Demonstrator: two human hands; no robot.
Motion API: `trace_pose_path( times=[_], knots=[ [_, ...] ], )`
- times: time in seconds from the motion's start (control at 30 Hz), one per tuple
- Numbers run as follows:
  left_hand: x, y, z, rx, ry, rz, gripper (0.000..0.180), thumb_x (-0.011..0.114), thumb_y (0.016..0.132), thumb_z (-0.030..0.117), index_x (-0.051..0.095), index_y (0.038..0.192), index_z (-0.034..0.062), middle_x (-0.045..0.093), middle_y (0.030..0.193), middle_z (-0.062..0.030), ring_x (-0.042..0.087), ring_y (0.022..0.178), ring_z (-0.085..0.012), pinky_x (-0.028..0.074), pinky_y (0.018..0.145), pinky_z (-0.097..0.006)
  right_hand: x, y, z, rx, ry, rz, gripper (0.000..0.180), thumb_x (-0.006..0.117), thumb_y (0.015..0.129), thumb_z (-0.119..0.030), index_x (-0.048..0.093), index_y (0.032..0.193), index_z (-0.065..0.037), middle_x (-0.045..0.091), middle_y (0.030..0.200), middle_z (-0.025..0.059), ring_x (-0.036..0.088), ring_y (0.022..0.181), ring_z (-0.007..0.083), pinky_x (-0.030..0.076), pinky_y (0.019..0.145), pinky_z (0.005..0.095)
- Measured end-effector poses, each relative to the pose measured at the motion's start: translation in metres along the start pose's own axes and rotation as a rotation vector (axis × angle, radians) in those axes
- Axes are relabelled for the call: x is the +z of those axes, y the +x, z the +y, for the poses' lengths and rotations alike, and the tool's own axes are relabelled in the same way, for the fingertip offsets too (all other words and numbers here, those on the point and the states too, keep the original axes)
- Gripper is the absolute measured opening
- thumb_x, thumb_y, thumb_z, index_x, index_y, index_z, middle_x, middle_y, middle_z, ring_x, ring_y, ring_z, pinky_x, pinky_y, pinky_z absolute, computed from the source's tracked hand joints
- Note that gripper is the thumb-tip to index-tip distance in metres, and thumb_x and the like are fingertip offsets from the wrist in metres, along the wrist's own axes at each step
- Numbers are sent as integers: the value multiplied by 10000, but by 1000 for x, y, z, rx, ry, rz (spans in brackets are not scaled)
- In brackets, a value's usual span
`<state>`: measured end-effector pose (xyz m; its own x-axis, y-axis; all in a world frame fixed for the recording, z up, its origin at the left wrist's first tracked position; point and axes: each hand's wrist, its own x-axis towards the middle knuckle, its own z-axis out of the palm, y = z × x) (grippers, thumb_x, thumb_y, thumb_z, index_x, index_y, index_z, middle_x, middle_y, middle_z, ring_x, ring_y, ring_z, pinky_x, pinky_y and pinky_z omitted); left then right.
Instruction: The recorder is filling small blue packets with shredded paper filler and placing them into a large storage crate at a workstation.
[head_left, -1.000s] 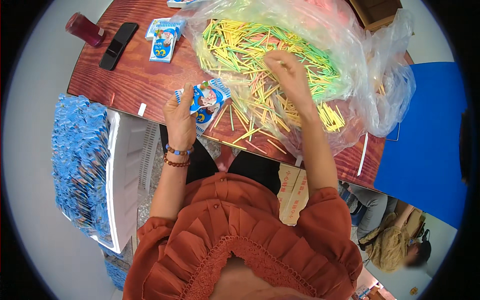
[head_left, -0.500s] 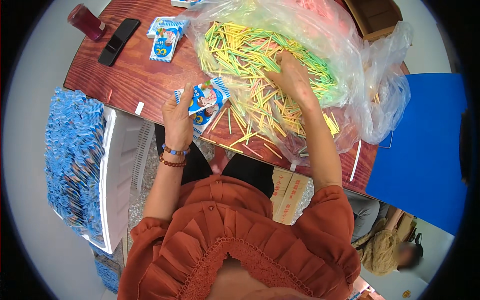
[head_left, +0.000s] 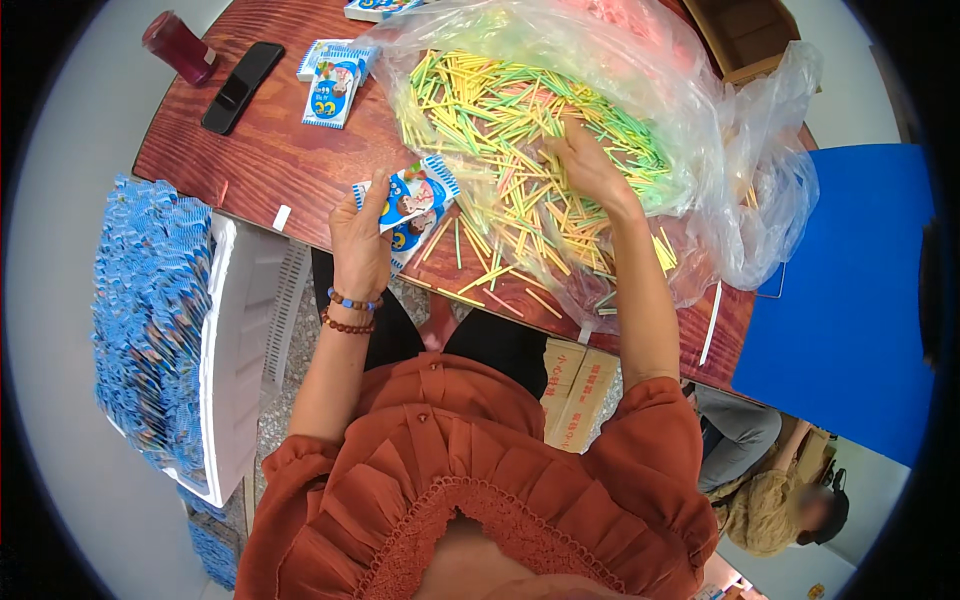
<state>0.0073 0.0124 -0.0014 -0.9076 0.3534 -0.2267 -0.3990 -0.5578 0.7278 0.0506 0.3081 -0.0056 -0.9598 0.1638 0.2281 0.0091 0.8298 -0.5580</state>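
Observation:
My left hand (head_left: 362, 235) is closed on small blue-and-white packets (head_left: 415, 190), at least two overlapping, above the table's near edge. My right hand (head_left: 592, 172) dips into a heap of thin yellow, green and pink sticks (head_left: 500, 100), palm down. Its fingers are bent and drawn together at the sticks; whatever is between the fingertips is hidden. Under and around the heap spreads a clear plastic bag (head_left: 690, 130). Several loose sticks (head_left: 490, 275) lie between the heap and the table's near edge.
More packets (head_left: 332, 90) lie on the reddish wooden table (head_left: 270, 160), near a black phone (head_left: 242, 88) and a dark red jar (head_left: 180, 48). A white foam box (head_left: 225, 350) full of blue packets stands at left. A blue panel (head_left: 840, 290) and a seated person (head_left: 770, 505) are at right.
My right hand has shifted slightly nearer to me within the sticks, and its fingers look more drawn together. The left hand keeps hold of the packets, almost still.

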Motion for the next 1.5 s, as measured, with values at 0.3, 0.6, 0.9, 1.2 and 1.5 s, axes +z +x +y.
trace_pose_path(
  times=[0.3,0.6,0.9,1.2,1.5],
  knots=[
    [4,4,-4,-46,63,-38,188,574,977,200,653,946,33,695,867,-40,671,751,-113,557,617,-262,-20,0,-12,424,1132,-34,246,480,986,-85,506,1190,49,551,880,70,558,841,185,492,786,359],
    [17,4,-13,-92,16,-65,228,571,977,220,644,1025,9,698,956,-77,689,801,-154,598,708,-324,-3,3,-16,366,1359,153,246,434,1025,-157,531,1060,67,631,975,171,583,918,249,475,853,401],
    [21,1,-13,-95,-9,-65,223,566,980,222,640,1009,14,694,963,-77,686,832,-150,600,701,-328,32,-18,-38,225,701,153,251,455,1021,-219,571,1131,-26,681,1037,72,580,976,158,417,947,335],
    [26,1,-15,-85,-12,-31,209,574,977,234,640,1006,39,692,922,-37,674,801,-120,582,666,-294,3,-11,-97,-18,1398,307,149,407,1027,-137,509,1104,-61,633,945,134,581,1122,369,355,1059,468],
    [31,-2,-14,-136,-23,-82,205,562,985,261,644,1036,80,689,956,-12,656,821,-102,546,695,-253,18,-8,-151,-163,1504,425,172,417,1031,-184,484,1121,-54,634,954,140,579,1126,368,344,1059,473]
  ],
)
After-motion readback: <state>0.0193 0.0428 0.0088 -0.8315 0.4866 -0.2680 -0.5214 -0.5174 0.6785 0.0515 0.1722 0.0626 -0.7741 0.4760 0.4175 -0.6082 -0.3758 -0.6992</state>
